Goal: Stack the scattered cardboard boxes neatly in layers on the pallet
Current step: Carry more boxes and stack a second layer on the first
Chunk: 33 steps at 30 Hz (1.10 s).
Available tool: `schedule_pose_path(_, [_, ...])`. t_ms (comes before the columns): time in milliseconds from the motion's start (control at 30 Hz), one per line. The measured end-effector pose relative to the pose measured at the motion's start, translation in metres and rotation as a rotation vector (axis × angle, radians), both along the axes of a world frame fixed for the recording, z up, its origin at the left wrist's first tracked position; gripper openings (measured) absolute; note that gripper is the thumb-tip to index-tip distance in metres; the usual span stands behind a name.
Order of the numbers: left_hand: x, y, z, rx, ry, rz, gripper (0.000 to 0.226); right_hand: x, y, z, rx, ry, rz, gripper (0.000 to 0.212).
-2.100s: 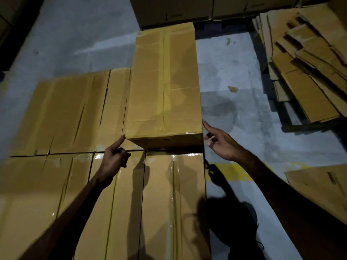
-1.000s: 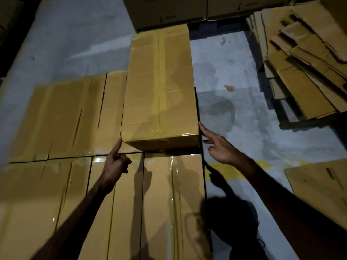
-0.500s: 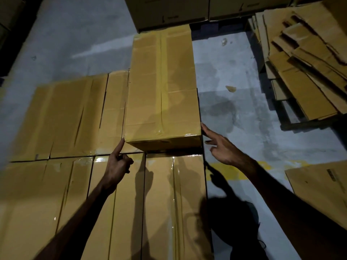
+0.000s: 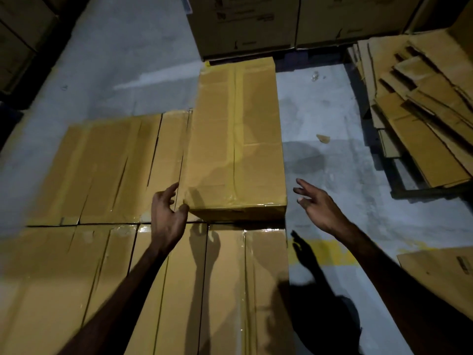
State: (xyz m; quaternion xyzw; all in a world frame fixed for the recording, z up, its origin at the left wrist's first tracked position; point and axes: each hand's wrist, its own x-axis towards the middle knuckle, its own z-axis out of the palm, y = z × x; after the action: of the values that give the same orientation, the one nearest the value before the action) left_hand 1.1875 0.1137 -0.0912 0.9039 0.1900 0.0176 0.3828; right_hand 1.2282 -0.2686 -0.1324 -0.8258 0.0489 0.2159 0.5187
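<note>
A long taped cardboard box [image 4: 238,139] lies on top of a flat layer of boxes [image 4: 107,170], at the layer's right edge, running away from me. My left hand [image 4: 166,216] is at the box's near left corner, fingers spread, thumb touching the corner. My right hand [image 4: 317,206] hovers open just right of the box's near right corner, not touching it. More boxes of the same layer [image 4: 225,290] lie close to me. The pallet under them is hidden.
Grey concrete floor [image 4: 332,155] lies right of the stack, with a yellow painted line [image 4: 330,252]. A heap of flattened cardboard sheets [image 4: 422,106] sits at the right. Dark stacked cartons [image 4: 256,24] stand behind; another flat sheet [image 4: 440,275] lies at lower right.
My left hand has gone from a pointing finger to spread fingers at the box's left corner. My right hand has drawn away from the box's right edge and opened wider.
</note>
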Motion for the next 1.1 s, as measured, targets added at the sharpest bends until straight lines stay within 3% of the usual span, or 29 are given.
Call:
schedule_pose_path(100, [0.013, -0.007, 0.011, 0.159, 0.007, -0.092, 0.059, 0.009, 0.011, 0.011, 0.011, -0.007, -0.018, 0.053])
schedule_pose_path(233, [0.029, -0.026, 0.026, 0.448, -0.039, -0.401, 0.064, 0.019, 0.022, 0.025, 0.004, -0.034, -0.048, 0.053])
schedule_pose_path(467, [0.067, -0.080, 0.031, 0.608, 0.056, -0.697, 0.072, 0.019, 0.030, 0.027, -0.014, -0.036, -0.068, 0.050])
schedule_pose_path(1100, [0.112, -0.179, -0.006, 0.619, 0.161, -0.692, 0.083, 0.052, -0.013, 0.009, 0.005, 0.074, 0.059, 0.053])
